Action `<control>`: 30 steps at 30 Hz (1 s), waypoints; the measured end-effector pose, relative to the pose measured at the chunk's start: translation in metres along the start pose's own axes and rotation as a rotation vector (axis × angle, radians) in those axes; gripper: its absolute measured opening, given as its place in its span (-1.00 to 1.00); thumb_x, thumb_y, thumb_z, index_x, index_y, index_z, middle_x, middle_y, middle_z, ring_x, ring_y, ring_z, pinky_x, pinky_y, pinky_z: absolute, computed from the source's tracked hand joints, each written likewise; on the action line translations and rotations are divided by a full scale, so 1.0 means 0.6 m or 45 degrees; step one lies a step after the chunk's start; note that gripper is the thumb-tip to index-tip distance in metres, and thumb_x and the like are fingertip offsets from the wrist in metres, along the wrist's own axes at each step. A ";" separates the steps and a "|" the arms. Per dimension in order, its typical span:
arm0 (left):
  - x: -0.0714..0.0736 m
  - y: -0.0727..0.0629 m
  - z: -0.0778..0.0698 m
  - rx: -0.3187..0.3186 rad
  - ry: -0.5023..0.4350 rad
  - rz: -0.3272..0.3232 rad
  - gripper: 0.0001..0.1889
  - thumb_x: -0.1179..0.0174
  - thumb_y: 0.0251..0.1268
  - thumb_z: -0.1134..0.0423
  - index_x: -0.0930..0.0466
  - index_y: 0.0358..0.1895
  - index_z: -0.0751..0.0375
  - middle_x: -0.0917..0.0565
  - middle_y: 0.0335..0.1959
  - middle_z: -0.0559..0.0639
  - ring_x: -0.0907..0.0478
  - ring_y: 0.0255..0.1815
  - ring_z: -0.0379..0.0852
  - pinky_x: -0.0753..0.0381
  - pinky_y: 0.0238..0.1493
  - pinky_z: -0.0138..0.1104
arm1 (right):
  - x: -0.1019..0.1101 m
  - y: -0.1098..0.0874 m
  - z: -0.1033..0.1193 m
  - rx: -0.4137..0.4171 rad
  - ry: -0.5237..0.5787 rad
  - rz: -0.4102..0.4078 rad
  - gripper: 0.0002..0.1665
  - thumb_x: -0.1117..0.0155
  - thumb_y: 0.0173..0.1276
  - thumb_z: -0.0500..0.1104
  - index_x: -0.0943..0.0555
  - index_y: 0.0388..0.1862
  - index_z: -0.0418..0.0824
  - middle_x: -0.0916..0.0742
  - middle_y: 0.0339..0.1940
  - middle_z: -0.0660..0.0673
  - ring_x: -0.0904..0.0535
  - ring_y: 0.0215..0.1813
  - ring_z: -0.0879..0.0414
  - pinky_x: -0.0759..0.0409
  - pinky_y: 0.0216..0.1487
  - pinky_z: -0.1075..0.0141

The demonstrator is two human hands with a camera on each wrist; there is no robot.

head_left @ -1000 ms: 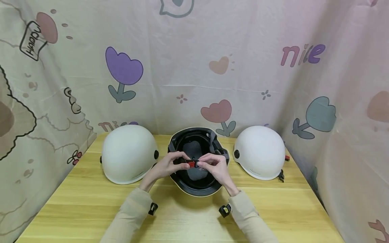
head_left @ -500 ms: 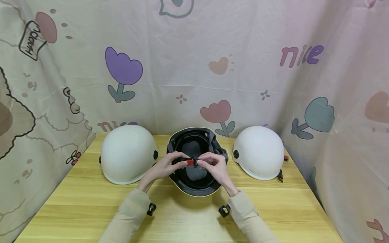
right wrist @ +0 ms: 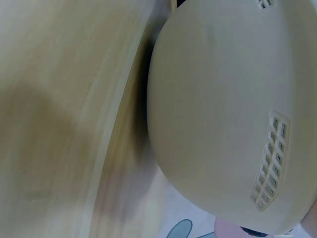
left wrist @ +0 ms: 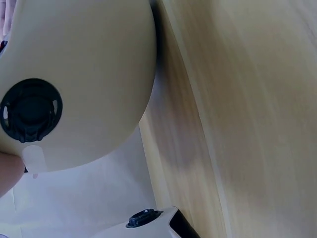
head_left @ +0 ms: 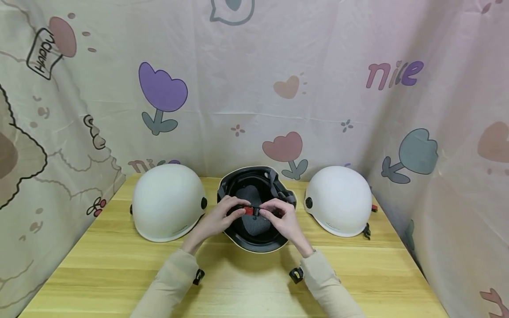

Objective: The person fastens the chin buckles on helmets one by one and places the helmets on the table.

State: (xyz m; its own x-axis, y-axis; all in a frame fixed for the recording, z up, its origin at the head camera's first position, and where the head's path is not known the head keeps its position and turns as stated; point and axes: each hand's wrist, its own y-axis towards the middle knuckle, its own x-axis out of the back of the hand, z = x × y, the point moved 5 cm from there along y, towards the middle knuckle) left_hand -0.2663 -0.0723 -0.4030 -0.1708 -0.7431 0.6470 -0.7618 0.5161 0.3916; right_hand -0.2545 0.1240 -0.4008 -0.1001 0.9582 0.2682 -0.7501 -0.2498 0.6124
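A white helmet (right wrist: 213, 109) lies upside down on the table between two others, its black padded inside (head_left: 254, 238) facing up. Over its opening, both hands meet at a red and black strap buckle (head_left: 249, 210). My left hand (head_left: 220, 216) pinches the buckle's left end between thumb and fingers. The right hand (head_left: 284, 219) pinches the black right end. Grey straps (head_left: 273, 182) run along the helmet's inner side. In the left wrist view the shell shows a round black knob (left wrist: 30, 110); in the right wrist view, slotted vents (right wrist: 271, 161). Both wrist views show only a sliver of hand.
One white helmet (head_left: 169, 203) stands dome up on the left, another (head_left: 339, 201) on the right with a black buckle piece (head_left: 367, 230) beside it. All are on a wooden table (head_left: 246, 291). A printed cloth (head_left: 238, 66) hangs behind.
The buckle has risen slightly and lies more level, with both hands still pinching it. The upturned helmet has tipped a little, its near rim shifting away from the person.
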 end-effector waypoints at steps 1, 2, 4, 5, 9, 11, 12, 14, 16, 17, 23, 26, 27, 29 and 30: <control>-0.001 0.001 0.000 0.001 0.011 -0.010 -0.72 -0.19 0.45 0.21 -0.65 0.14 0.13 -0.71 -0.02 0.01 -0.43 0.02 -0.08 -0.50 0.06 -0.18 | 0.000 0.000 0.005 0.005 -0.011 0.003 -0.89 -0.35 0.19 -0.57 -0.67 -0.28 -0.53 -0.73 -0.36 -0.43 -0.62 -0.39 0.13 -0.62 -0.38 0.39; -0.002 0.002 0.000 -0.002 0.031 -0.019 -0.72 -0.20 0.44 0.21 -0.65 0.14 0.13 -0.71 -0.01 0.02 -0.44 0.03 -0.06 -0.51 0.08 -0.15 | 0.000 0.000 0.008 0.014 -0.028 0.004 -0.89 -0.36 0.19 -0.57 -0.68 -0.28 -0.53 -0.74 -0.34 -0.43 -0.64 -0.37 0.08 -0.64 -0.37 0.37; -0.004 0.003 -0.001 -0.031 0.076 -0.038 -0.70 -0.24 0.41 0.22 -0.65 0.15 0.17 -0.71 0.02 0.05 -0.48 0.08 -0.01 -0.54 0.15 -0.08 | 0.001 0.000 0.005 0.036 -0.082 -0.005 -0.88 -0.38 0.18 -0.55 -0.70 -0.28 -0.49 -0.75 -0.30 -0.41 -0.66 -0.28 -0.02 -0.68 -0.29 0.31; -0.005 0.004 -0.001 -0.055 0.106 -0.048 -0.68 -0.27 0.38 0.24 -0.65 0.15 0.19 -0.71 0.03 0.07 -0.49 0.10 0.02 -0.55 0.19 -0.05 | 0.001 -0.001 0.001 0.051 -0.110 -0.014 -0.87 -0.39 0.18 -0.54 -0.71 -0.28 -0.46 -0.75 -0.28 -0.39 -0.67 -0.23 -0.06 -0.68 -0.23 0.31; -0.007 0.002 -0.002 -0.177 0.191 -0.119 -0.61 -0.41 0.22 0.30 -0.66 0.13 0.23 -0.64 0.14 0.14 -0.48 0.23 0.13 -0.49 0.31 0.06 | 0.002 -0.004 -0.021 0.135 -0.210 -0.053 -0.81 -0.41 0.16 -0.53 -0.74 -0.27 -0.33 -0.76 -0.23 -0.33 -0.68 -0.10 -0.12 -0.64 0.00 0.34; -0.005 -0.001 -0.003 -0.240 0.214 -0.193 -0.60 -0.45 0.15 0.32 -0.68 0.09 0.22 -0.62 0.15 0.15 -0.47 0.24 0.14 -0.47 0.31 0.06 | 0.004 -0.006 -0.026 0.171 -0.235 -0.068 -0.78 -0.41 0.17 -0.52 -0.74 -0.26 -0.30 -0.77 -0.22 -0.29 -0.68 -0.09 -0.12 -0.61 0.06 0.41; -0.003 -0.003 -0.003 -0.266 0.209 -0.242 -0.62 -0.47 0.12 0.35 -0.70 0.05 0.21 -0.62 0.13 0.15 -0.47 0.22 0.14 -0.46 0.30 0.05 | 0.005 -0.007 -0.028 0.182 -0.240 -0.076 -0.78 -0.41 0.17 -0.52 -0.75 -0.25 -0.28 -0.77 -0.21 -0.27 -0.68 -0.09 -0.11 -0.59 0.08 0.43; 0.003 -0.007 -0.002 -0.294 0.228 -0.374 -0.68 -0.49 0.09 0.35 -0.73 -0.05 0.19 -0.64 0.04 0.13 -0.49 0.15 0.12 -0.47 0.22 0.01 | 0.007 -0.008 -0.029 0.203 -0.269 -0.098 -0.77 -0.39 0.18 -0.52 -0.75 -0.25 -0.26 -0.78 -0.21 -0.23 -0.69 -0.08 -0.09 -0.57 0.11 0.45; 0.011 -0.012 0.002 -0.286 0.279 -0.535 -0.76 -0.51 0.06 0.36 -0.75 -0.17 0.17 -0.66 -0.12 0.07 -0.53 0.01 0.07 -0.50 0.09 -0.06 | 0.010 -0.009 -0.027 0.231 -0.313 -0.132 -0.79 -0.36 0.21 -0.51 -0.75 -0.25 -0.27 -0.78 -0.21 -0.21 -0.68 -0.06 -0.07 -0.56 0.14 0.40; 0.015 -0.015 0.005 -0.267 0.306 -0.607 -0.79 -0.51 0.06 0.35 -0.75 -0.22 0.15 -0.67 -0.20 0.04 -0.55 -0.07 0.02 -0.51 0.00 -0.11 | 0.011 -0.009 -0.026 0.253 -0.348 -0.154 -0.79 -0.35 0.22 -0.51 -0.75 -0.25 -0.28 -0.78 -0.21 -0.20 -0.66 -0.04 -0.08 -0.55 0.15 0.36; 0.024 -0.028 0.027 -0.066 0.314 -0.731 -0.87 -0.47 0.16 0.26 -0.70 -0.30 0.16 -0.70 -0.36 0.00 -0.61 -0.28 -0.08 -0.61 -0.19 -0.20 | 0.019 -0.019 -0.027 0.393 -0.676 -0.265 -0.71 -0.24 0.16 -0.57 -0.75 -0.30 -0.27 -0.74 -0.14 -0.22 -0.51 0.11 -0.28 -0.37 0.28 0.01; 0.024 -0.030 0.030 -0.022 0.314 -0.733 -0.88 -0.44 0.21 0.25 -0.70 -0.31 0.19 -0.72 -0.33 0.05 -0.66 -0.22 0.00 -0.66 -0.13 -0.11 | 0.020 -0.023 -0.031 0.381 -0.808 -0.253 -0.65 -0.24 0.11 -0.57 -0.75 -0.27 -0.21 -0.71 -0.02 -0.24 -0.47 0.18 -0.32 -0.34 0.32 -0.05; 0.024 -0.030 0.030 -0.019 0.317 -0.740 -0.88 -0.43 0.22 0.25 -0.70 -0.31 0.20 -0.73 -0.33 0.07 -0.66 -0.21 0.03 -0.66 -0.12 -0.09 | 0.020 -0.023 -0.033 0.371 -0.832 -0.243 -0.64 -0.25 0.10 -0.57 -0.75 -0.25 -0.21 -0.70 0.01 -0.25 -0.47 0.19 -0.31 -0.33 0.32 -0.06; 0.023 -0.030 0.031 -0.011 0.325 -0.754 -0.88 -0.42 0.23 0.24 -0.70 -0.32 0.20 -0.73 -0.32 0.09 -0.67 -0.19 0.07 -0.65 -0.10 -0.06 | 0.020 -0.024 -0.034 0.359 -0.867 -0.232 -0.65 -0.28 0.11 -0.55 -0.75 -0.22 -0.20 -0.69 0.03 -0.26 -0.49 0.18 -0.30 -0.35 0.32 -0.08; 0.023 -0.031 0.031 -0.011 0.320 -0.760 -0.88 -0.42 0.23 0.25 -0.71 -0.32 0.22 -0.74 -0.31 0.11 -0.67 -0.18 0.09 -0.65 -0.09 -0.05 | 0.020 -0.024 -0.035 0.357 -0.872 -0.234 -0.66 -0.29 0.11 -0.54 -0.75 -0.21 -0.21 -0.70 0.03 -0.28 -0.50 0.17 -0.29 -0.36 0.30 -0.09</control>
State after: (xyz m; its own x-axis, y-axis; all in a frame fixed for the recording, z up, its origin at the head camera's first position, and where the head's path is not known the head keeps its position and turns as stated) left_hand -0.2663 -0.1000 -0.4134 0.4333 -0.7812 0.4494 -0.6752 0.0489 0.7360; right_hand -0.2586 0.1424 -0.4220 0.5067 0.7098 0.4893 -0.5121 -0.2088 0.8331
